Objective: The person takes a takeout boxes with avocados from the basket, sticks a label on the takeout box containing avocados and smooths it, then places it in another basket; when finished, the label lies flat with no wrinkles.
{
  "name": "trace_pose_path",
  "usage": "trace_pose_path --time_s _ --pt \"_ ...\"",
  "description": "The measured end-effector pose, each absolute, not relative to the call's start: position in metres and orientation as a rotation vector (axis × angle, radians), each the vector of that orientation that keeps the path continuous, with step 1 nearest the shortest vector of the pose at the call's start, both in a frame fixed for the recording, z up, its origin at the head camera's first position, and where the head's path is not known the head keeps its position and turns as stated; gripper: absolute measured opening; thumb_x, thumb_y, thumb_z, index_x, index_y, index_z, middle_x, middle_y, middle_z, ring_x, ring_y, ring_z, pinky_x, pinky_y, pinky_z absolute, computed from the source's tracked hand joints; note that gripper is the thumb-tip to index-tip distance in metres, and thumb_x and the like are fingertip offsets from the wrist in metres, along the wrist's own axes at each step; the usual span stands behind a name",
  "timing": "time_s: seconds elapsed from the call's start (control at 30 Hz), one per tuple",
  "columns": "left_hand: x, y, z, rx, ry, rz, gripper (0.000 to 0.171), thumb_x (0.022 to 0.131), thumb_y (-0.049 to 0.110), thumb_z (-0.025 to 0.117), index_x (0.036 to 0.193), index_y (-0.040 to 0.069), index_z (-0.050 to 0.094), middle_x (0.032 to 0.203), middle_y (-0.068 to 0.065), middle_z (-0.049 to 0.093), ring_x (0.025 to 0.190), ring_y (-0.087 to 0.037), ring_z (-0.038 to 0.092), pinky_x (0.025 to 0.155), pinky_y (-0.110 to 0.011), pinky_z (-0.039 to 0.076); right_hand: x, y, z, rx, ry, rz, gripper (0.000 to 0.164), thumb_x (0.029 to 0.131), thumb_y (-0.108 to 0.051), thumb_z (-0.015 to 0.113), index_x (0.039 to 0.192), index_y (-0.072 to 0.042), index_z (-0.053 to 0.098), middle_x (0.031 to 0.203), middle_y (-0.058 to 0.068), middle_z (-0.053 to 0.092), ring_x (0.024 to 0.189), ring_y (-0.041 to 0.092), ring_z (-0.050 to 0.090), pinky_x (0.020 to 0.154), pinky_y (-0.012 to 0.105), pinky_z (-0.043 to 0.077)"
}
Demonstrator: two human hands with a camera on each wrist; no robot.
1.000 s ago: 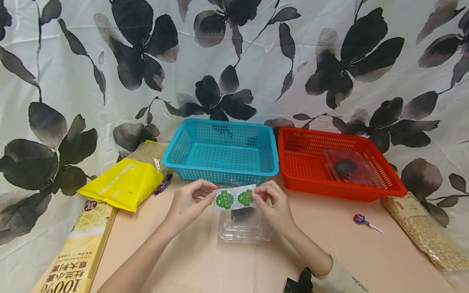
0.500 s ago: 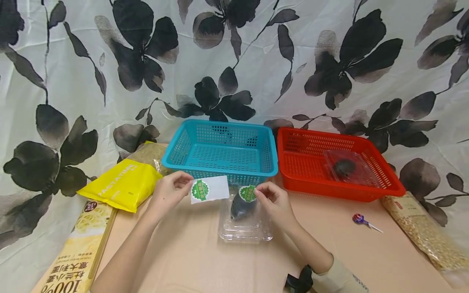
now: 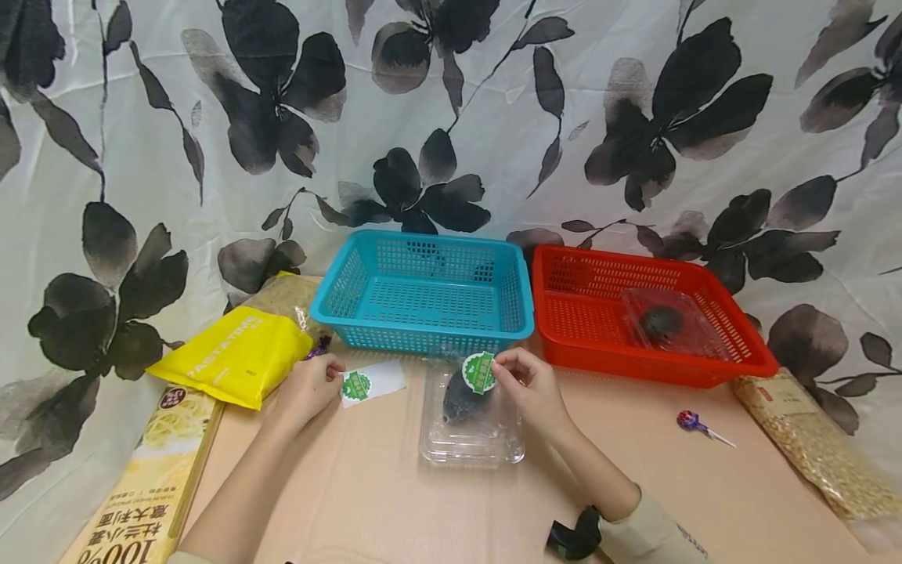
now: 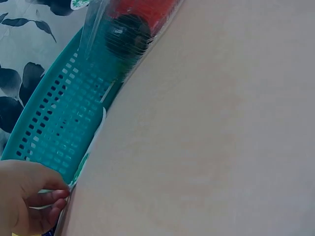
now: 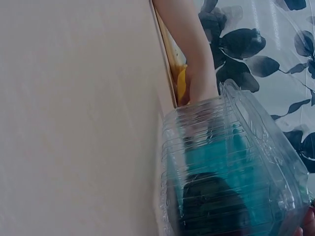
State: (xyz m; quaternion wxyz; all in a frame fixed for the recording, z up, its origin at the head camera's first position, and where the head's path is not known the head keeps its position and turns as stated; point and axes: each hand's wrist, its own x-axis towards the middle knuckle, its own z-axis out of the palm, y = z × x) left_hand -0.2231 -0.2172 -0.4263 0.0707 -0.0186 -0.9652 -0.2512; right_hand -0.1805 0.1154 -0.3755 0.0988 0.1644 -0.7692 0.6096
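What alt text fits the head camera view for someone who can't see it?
A person's right hand holds a round green sticker over a clear box with a dark object inside; the left hand pinches a white paper strip bearing another green sticker. Behind them sit a blue basket and a red basket, with a yellow bag at left.

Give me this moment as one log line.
left hand: pinches white strip with green sticker | right hand: pinches loose sticker above clear box | box contents: dark item
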Motion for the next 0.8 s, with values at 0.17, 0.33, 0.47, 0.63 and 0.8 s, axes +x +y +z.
trace_pose_path --time_s 0.17,0.33,0.47,0.63,0.8 --pt "-0.224 -0.215 -0.428 -0.073 -2.904 -0.718 0.014 0.077 0.010 0.058 0.089 0.006 0.065 0.081 -0.007 0.064 0.076 -0.021 0.058 0.070 -0.040 0.047 -0.181 0.116 -0.375 0.464 -2.282 1.802 0.007 0.083 -0.001 0.058 0.088 0.003 0.059 0.075 0.011 0.055 0.064 0.008 0.048 0.054 0.017 0.037" --pt "-0.219 -0.201 -0.419 -0.146 -2.856 -0.719 0.016 0.078 0.012 0.056 0.089 0.007 0.066 0.090 -0.010 0.063 0.086 -0.026 0.057 0.075 -0.044 0.046 -0.181 0.116 -0.375 0.452 -2.296 1.804 0.007 0.083 -0.001 0.058 0.088 0.004 0.059 0.074 0.016 0.056 0.063 0.007 0.048 0.053 0.017 0.037" --pt "-0.210 -0.176 -0.406 -0.330 -2.755 -0.741 0.015 0.080 0.014 0.056 0.090 0.008 0.066 0.097 -0.009 0.061 0.095 -0.027 0.053 0.083 -0.043 0.042 -0.181 0.113 -0.375 0.404 -2.341 1.814 0.008 0.082 -0.003 0.060 0.088 0.003 0.060 0.074 0.019 0.058 0.063 0.007 0.049 0.055 0.016 0.037" --pt "-0.196 -0.137 -0.393 -0.609 -2.582 -0.776 0.013 0.080 0.015 0.060 0.091 0.012 0.066 0.099 -0.001 0.061 0.097 -0.019 0.052 0.086 -0.036 0.043 -0.185 0.110 -0.381 0.387 -2.385 1.795 0.009 0.081 -0.005 0.062 0.087 0.002 0.062 0.073 0.015 0.061 0.064 0.009 0.050 0.056 0.018 0.037" --pt "-0.191 -0.108 -0.387 -0.828 -2.471 -0.804 0.016 0.079 0.013 0.062 0.095 0.017 0.064 0.101 0.006 0.061 0.100 -0.011 0.052 0.088 -0.029 0.042 -0.195 0.110 -0.397 0.438 -2.422 1.723 0.009 0.080 -0.010 0.064 0.086 -0.003 0.064 0.072 0.007 0.062 0.063 0.009 0.051 0.055 0.019 0.038"
